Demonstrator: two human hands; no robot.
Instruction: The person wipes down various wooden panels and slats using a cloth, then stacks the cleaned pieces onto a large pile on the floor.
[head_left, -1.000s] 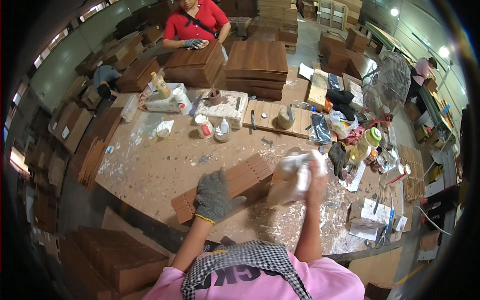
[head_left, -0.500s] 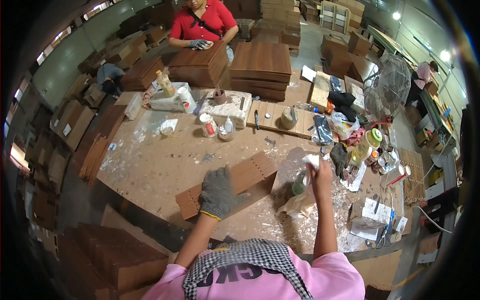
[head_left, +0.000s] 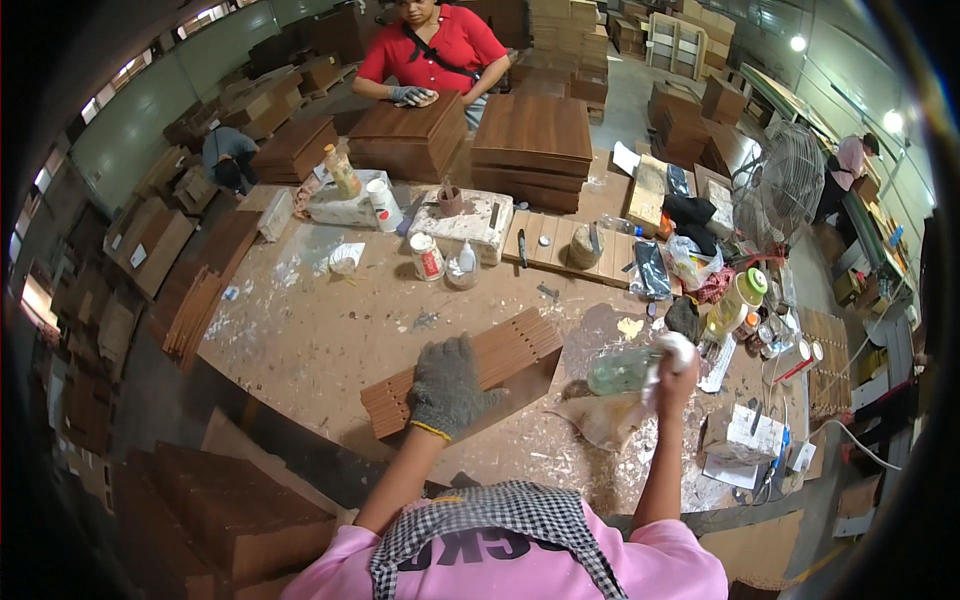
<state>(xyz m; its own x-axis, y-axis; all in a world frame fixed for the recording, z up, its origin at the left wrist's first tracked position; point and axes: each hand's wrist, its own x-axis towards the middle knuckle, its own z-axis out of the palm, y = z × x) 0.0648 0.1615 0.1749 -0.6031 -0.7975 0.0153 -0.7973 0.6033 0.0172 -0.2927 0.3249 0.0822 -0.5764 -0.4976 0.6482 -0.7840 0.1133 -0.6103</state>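
My left hand (head_left: 447, 388), in a grey knit glove with a yellow cuff edge, rests across a stack of narrow brown wooden boards (head_left: 510, 347). Its fingers lie stretched over the boards, the thumb out to the right. My bare right hand (head_left: 678, 385) is closed around the neck end of a clear greenish bottle (head_left: 618, 372), tipped nearly level with its base to the left. A white wad (head_left: 676, 350), like a rag, is in the same hand at the bottle's neck. Below the bottle a beige cloth (head_left: 605, 418) is spread on the table.
The worktable (head_left: 290, 320) is paint-stained. White cups, a small squeeze bottle (head_left: 467, 257) and a marker (head_left: 522, 248) stand or lie farther back. Jars and a green-lidded bottle (head_left: 742, 298) crowd the right. A co-worker in red (head_left: 432, 55) stands behind stacked brown panels (head_left: 533, 140).
The bottle has gone from upright to tipped over, its neck now at my right hand. That hand has moved right and nearer with the white wad. My left hand stays on the boards.
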